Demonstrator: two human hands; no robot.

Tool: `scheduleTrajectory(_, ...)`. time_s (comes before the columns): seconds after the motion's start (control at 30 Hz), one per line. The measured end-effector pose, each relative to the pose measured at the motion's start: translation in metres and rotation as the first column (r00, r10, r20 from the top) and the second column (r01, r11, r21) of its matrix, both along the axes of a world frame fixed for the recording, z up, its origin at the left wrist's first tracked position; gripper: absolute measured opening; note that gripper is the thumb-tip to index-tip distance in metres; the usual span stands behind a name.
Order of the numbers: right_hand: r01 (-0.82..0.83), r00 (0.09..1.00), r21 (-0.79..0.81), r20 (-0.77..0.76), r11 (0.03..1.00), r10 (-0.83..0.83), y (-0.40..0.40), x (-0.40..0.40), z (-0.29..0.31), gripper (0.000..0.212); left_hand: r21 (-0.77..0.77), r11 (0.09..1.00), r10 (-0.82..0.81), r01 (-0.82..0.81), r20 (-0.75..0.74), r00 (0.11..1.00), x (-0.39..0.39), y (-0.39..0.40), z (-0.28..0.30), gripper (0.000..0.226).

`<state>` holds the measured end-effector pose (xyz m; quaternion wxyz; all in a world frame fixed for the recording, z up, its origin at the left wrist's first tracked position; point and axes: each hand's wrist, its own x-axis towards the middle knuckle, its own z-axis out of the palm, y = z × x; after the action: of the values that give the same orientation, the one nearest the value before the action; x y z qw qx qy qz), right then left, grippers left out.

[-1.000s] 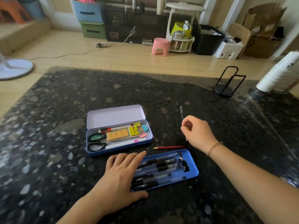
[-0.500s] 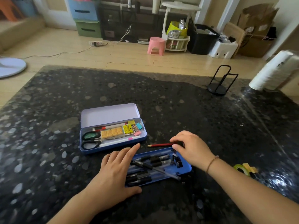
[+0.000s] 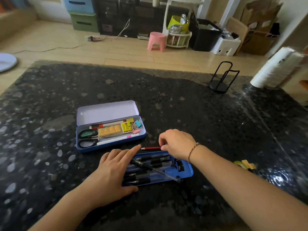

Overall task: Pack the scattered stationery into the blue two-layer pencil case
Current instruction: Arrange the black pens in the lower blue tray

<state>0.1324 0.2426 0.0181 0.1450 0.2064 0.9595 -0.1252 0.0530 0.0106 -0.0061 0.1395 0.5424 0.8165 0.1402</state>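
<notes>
The blue pencil case (image 3: 93, 148) is lying open on the dark speckled table (image 3: 183, 105), with its pale lid (image 3: 106, 112) folded back on the far side. Inside the case scissors (image 3: 87, 139), a strip of yellow erasers (image 3: 109, 131), a white pen with a pink band (image 3: 117, 139) and small binder clips (image 3: 136, 126) are lying. Just in front of the case, toward the person, the blue inner tray (image 3: 187, 171) is resting, filled with black pens (image 3: 150, 160); one pen (image 3: 155, 170) is lying slantwise across the others. The left hand (image 3: 111, 174) is pressing flat on the left end of this tray, its fingers straight and spread. The right hand (image 3: 177, 144) is pinching the end of a red pencil (image 3: 150, 148), which is lying on the table between the case and the tray. A roll of tape (image 3: 244, 165) is lying well to the right of the tray.
</notes>
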Motion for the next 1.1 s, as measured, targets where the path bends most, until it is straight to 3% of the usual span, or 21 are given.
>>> scheduleTrajectory(0.1,-0.017,0.995,0.079,-0.097,0.997,0.024,-0.001,0.011,0.004,0.006,0.004,1.0,-0.008,0.008,0.006,1.0,0.0,-0.001,0.0,0.112)
scheduleTrajectory(0.2,0.064,0.965,-0.091,-0.25,0.994,-0.085,-0.009,0.037,0.015,0.006,0.013,1.0,-0.005,0.004,0.027,1.0,0.001,-0.001,0.0,0.113)
scheduleTrajectory(0.37,0.015,0.97,-0.17,-0.238,0.985,-0.055,-0.039,0.084,0.015,0.005,0.018,1.0,-0.026,0.025,0.03,0.999,0.006,0.002,0.003,0.112)
scheduleTrajectory(0.57,0.244,0.872,-0.223,-0.376,0.944,-0.314,-0.038,0.13,0.005,0.008,0.01,0.999,-0.032,0.032,0.022,0.999,0.022,0.007,-0.001,0.106)
scheduleTrajectory(0.7,0.176,0.932,-0.057,-0.311,0.983,-0.185,-0.049,0.144,0.002,0.031,0.023,0.998,0.058,-0.057,-0.053,0.997,0.037,0.004,-0.005,0.099)
scheduleTrajectory(0.8,0.073,0.931,0.106,-0.363,0.992,-0.03,-0.085,0.138,-0.015,0.053,0.009,0.983,0.182,-0.182,-0.065,0.981,0.056,0.005,-0.009,0.092)
scheduleTrajectory(0.87,-0.03,0.931,0.195,-0.351,0.98,0.098,-0.102,0.136,-0.035,0.047,0.007,0.979,0.205,-0.205,-0.072,0.976,0.063,0.003,-0.012,0.087)
scheduleTrajectory(1.1,-0.161,0.895,0.275,-0.365,0.948,0.258,-0.096,0.131,-0.038,0.025,-0.026,1.0,-0.014,0.011,-0.12,0.993,0.034,0.008,0.008,0.08)
